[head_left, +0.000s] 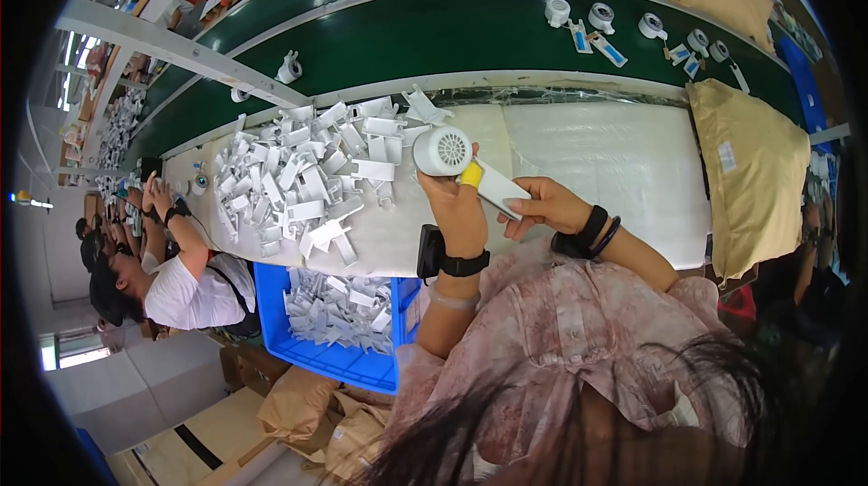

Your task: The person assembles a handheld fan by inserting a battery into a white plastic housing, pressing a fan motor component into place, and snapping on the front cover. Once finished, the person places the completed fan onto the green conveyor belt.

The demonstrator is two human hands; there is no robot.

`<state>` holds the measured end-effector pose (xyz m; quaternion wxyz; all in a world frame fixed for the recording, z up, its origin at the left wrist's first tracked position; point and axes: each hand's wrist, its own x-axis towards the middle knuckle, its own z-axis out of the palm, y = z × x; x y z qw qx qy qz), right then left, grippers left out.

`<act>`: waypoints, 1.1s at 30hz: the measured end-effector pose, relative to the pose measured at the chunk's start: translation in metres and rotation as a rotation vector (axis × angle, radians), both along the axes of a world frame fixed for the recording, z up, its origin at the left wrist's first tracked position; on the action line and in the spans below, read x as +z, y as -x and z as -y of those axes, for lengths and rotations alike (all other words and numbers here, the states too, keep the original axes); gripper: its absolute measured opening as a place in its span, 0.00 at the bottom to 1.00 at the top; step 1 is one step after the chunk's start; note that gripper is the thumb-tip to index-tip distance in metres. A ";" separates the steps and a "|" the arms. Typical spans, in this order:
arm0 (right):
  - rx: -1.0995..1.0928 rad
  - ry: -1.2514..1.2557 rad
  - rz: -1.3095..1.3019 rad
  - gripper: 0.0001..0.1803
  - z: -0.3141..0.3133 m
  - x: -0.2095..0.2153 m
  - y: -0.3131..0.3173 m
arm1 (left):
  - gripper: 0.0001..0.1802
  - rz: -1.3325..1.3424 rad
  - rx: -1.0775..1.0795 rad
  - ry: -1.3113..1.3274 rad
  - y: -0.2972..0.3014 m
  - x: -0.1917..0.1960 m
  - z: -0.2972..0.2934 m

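A white handheld fan (pixel 441 151) with a round vented head is between my hands, over the front of the worktable. My left hand (pixel 459 215) is closed round it just below the head; a yellow cover sits on the thumb. With fingers pinched, my right hand (pixel 553 206) grips the far end of the flat white handle (pixel 499 189). Left of my hands, a heap of white plastic casing pieces (pixel 307 169) lies on the table, its nearest pieces close to the fan head.
Below the heap stands a blue crate (pixel 330 364) holding more white pieces. Beyond the pale table (pixel 606 169) runs a green conveyor (pixel 425 29) carrying several fan units (pixel 601 18). A brown paper sack (pixel 750 179) borders the right side. A co-worker (pixel 194 292) is at the left.
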<state>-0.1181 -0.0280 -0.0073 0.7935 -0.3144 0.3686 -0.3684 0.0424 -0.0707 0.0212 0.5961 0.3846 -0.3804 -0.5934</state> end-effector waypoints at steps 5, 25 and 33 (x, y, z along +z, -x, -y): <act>-0.005 -0.053 0.089 0.19 -0.002 -0.001 -0.002 | 0.33 -0.120 0.009 -0.050 0.005 0.001 0.002; -0.238 0.147 -0.004 0.16 -0.007 -0.007 0.004 | 0.24 -0.009 -0.354 -0.139 0.025 0.000 0.002; -0.270 -0.017 -0.010 0.16 0.027 -0.035 0.037 | 0.21 0.122 -0.472 -0.218 0.037 -0.037 0.096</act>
